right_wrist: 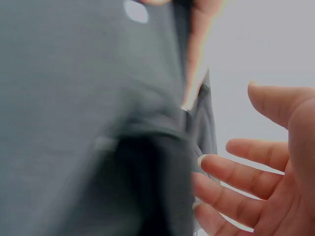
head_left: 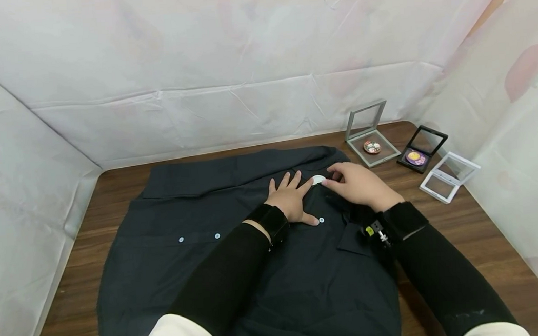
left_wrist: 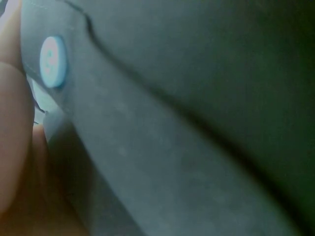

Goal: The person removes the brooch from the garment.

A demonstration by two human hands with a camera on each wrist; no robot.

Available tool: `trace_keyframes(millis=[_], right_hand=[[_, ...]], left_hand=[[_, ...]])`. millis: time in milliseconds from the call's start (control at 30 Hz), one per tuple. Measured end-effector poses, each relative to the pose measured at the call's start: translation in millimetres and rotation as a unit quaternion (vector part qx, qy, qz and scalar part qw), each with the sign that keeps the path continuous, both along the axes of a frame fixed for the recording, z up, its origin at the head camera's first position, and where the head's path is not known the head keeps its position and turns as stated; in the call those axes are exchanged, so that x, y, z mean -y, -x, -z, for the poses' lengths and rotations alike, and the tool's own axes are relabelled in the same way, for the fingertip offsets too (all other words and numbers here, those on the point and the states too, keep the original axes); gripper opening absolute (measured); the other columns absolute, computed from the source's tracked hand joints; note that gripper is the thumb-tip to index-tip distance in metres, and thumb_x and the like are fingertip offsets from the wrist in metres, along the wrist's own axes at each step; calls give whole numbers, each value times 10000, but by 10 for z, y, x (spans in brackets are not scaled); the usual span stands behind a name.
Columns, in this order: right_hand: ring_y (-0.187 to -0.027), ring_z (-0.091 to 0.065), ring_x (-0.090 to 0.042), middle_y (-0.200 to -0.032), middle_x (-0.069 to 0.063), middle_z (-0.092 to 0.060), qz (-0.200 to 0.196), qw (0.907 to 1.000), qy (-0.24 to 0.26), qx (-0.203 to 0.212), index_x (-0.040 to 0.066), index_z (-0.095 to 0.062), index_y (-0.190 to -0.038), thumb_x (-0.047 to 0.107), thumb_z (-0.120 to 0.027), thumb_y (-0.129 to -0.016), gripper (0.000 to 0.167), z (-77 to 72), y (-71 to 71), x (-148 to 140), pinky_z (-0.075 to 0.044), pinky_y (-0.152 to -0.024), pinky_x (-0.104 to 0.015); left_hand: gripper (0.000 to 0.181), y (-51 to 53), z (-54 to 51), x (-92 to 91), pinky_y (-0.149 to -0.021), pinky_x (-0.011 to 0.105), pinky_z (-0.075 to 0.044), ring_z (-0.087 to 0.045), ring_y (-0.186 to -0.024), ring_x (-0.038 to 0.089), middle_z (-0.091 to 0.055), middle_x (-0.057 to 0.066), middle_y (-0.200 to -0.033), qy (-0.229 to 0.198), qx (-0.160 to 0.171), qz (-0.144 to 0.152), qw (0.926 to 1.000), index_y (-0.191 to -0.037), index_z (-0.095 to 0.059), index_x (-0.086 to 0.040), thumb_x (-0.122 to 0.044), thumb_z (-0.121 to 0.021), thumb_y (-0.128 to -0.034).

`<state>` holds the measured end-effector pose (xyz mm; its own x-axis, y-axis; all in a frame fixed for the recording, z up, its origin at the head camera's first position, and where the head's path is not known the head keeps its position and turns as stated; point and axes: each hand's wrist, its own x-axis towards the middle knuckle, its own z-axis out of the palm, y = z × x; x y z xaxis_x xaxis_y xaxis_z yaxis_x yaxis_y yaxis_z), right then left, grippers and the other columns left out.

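A dark buttoned shirt (head_left: 266, 271) lies spread on the table. My left hand (head_left: 291, 200) rests on it with fingers spread, thumb beside a pale button (head_left: 321, 220). That hand's index fingertip is at the edge of a small white rounded piece (head_left: 318, 179) on the cloth, whose kind I cannot tell. Just right of this piece is my right hand (head_left: 360, 185), its thumb tip at or near the edge. In the right wrist view the right hand's fingers (right_wrist: 246, 177) are loosely extended, apart from the thumb, with nothing between them. The left wrist view shows a shirt button (left_wrist: 53, 61) close up.
At the back right stand three opened cases: a grey one (head_left: 373, 156) with a round patterned badge (head_left: 371, 147), a black one (head_left: 426, 138) with a purple and yellow badge (head_left: 416, 158), and a white one (head_left: 445, 183). Draped sheets (head_left: 247, 113) border the wooden table (head_left: 501, 256).
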<state>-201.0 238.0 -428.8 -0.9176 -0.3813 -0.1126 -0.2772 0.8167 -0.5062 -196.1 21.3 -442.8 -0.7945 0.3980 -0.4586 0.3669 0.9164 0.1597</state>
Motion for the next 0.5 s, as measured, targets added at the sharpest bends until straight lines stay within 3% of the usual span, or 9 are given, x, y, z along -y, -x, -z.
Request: trace_keyframes(millis=[233,500], right_hand=[[-1057,-638,-316,-1207,-173,-673,230,9966,317,725,1,-655,-1322,311,-535,-1090,405,74,354,23,-496,-923,-496],[-963,-635,-285,-1126,-157,-696,340,9913,641,1098,-6,-712,-1248,219,-554,-1078,323,197,502,15,-491,-856,-441]], left_hand=[[1157,8,25,1,-1211,644,-1,90,-1577,282,85,-11,-1729,-22,-10,-51,10000,-1658,-13,-407,-801,-670,-791],[1144,-28,-10,-12,-1213,644,-23,61,-1580,292,56,-2,-1733,-68,-93,-40,9999,-1663,-45,-397,-790,-677,-795]])
